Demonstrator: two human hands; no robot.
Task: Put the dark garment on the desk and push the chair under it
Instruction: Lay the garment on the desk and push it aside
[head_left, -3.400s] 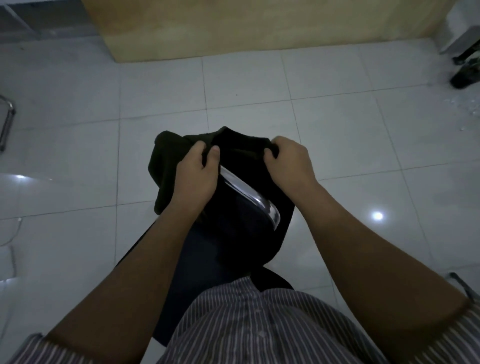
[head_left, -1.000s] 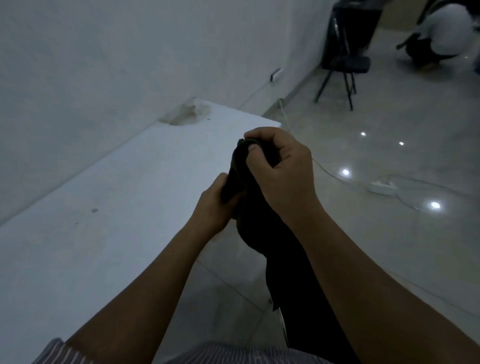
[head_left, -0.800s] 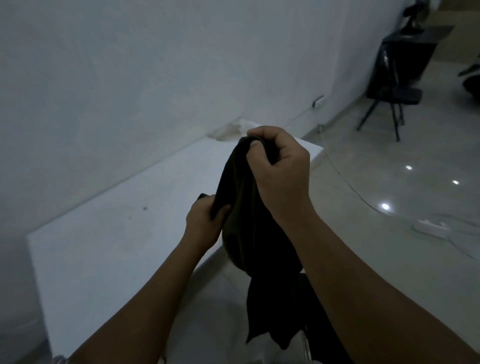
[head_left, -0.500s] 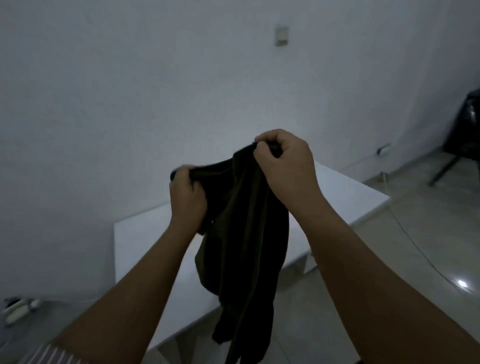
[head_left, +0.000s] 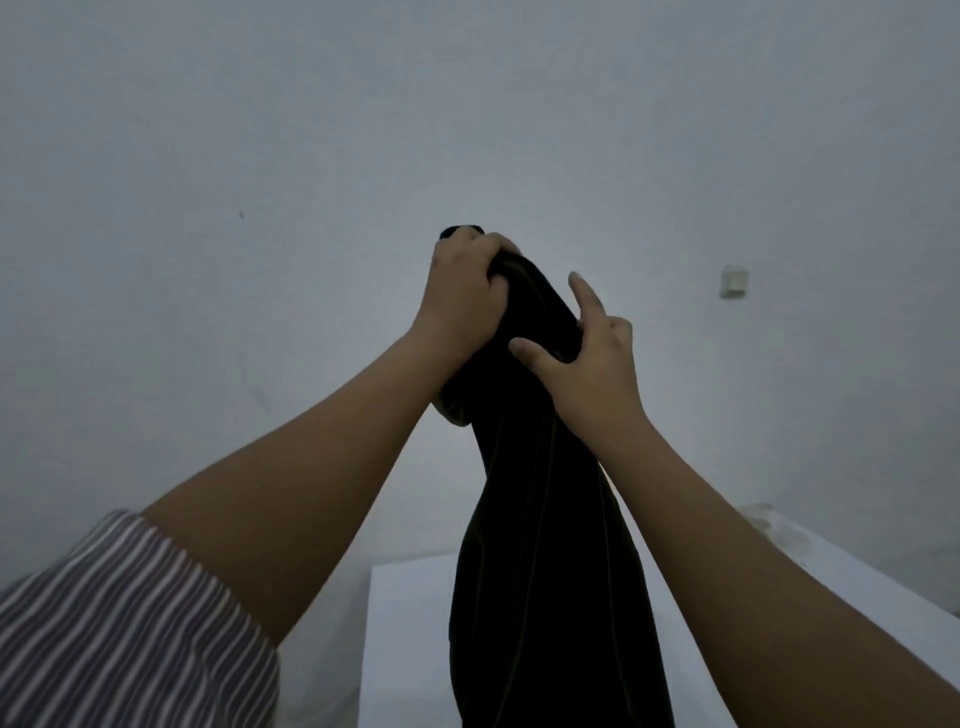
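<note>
White wall (head_left: 260, 156) fills the view; white desk (head_left: 405, 649) low in front. Dark garment (head_left: 545, 571) hangs before the desk, long axis near vertical, bunched top up, tail past the bottom edge. Left hand (head_left: 462, 296) clenches the top; right hand (head_left: 592, 369) pinches just below, index finger straight. Half a second back, the right hand held the higher grip.

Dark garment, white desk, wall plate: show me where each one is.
dark garment (head_left: 545, 545): head view, middle of the hanging fabric.
white desk (head_left: 410, 649): head view, bare top left of the garment.
wall plate (head_left: 733, 281): head view, centre of its face.
</note>
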